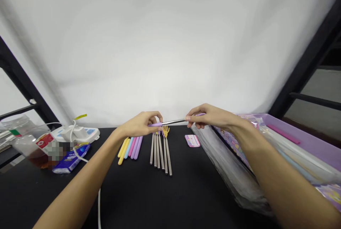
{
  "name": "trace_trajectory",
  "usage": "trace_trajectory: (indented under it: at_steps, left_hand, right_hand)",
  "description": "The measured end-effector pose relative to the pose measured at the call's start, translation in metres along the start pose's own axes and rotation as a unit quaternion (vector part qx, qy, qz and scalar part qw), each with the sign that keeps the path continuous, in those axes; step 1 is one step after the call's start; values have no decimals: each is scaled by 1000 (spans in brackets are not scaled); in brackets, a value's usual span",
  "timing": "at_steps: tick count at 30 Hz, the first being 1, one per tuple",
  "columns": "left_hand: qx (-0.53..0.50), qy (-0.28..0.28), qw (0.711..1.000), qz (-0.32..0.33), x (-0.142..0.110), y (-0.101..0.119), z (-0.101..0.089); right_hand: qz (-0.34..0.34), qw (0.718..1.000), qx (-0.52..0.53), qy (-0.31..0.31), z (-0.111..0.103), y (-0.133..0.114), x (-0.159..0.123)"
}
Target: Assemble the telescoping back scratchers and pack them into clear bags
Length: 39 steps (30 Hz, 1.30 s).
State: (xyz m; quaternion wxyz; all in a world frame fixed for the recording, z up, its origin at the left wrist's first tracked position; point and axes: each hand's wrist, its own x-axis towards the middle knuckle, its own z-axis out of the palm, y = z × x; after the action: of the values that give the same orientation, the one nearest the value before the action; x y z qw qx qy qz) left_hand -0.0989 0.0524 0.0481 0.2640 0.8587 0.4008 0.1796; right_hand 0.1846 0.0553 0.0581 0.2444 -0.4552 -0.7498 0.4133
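A slim steel rod (173, 121) with a lilac handle (154, 124) on its left end spans the space between both hands, held level just above the far edge of the black table (133, 193). The left hand (141, 124) is curled almost shut around the handle. The right hand (205, 117) grips the rod's other end in a tight pinch, with a sliver of lilac showing above its fingers. Holding both ends close to the join and keeping them in one straight line spares the thin shaft from bending. Below lie a row of steel rods (160, 154), yellow hand-shaped tips (165, 131), pastel handles (130, 150) and a pink card (192, 140), with a lilac tray (301, 129) off to the right.
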Motion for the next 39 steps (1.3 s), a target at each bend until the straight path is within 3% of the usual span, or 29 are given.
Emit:
trace_trajectory:
  at_steps: [4,9,12,15,19,23,28,31,35,39]
  left_hand:
    - [-15,-27,999,-13,-2,-1,-3]
    - [-17,-24,999,12,-3,-4,-3]
    - [-16,-11,1000,19,-1,-2,1]
    - [1,3,1000,20,0,3,5]
    - [-8,-17,999,31,4,10,11]
    - [-110,-56,992,14,9,10,20]
    - [-295,-118,948,8,16,1,34]
    - [-351,-146,925,10,18,-2,40]
    - [-370,-155,916,2,17,1,39]
    - [-302,-124,945,-9,14,7,29]
  right_hand:
    - [-40,995,-49,-81,-4,-5,-9]
    - [-15,997,-37,-64,-9,-4,-12]
    - [-6,992,-110,-65,-8,-2,-7]
    - [-52,979,-177,-90,-4,-2,-2]
    - [-109,971,-197,-79,1,-6,0]
    - [-131,963,-225,-72,7,-10,0]
    - [-142,950,-273,-52,15,-17,0]
    - [-155,939,-306,-42,19,-21,-1]
    - [-181,929,-323,-24,22,-23,-3]
    - [-181,931,-316,-8,27,-23,-1]
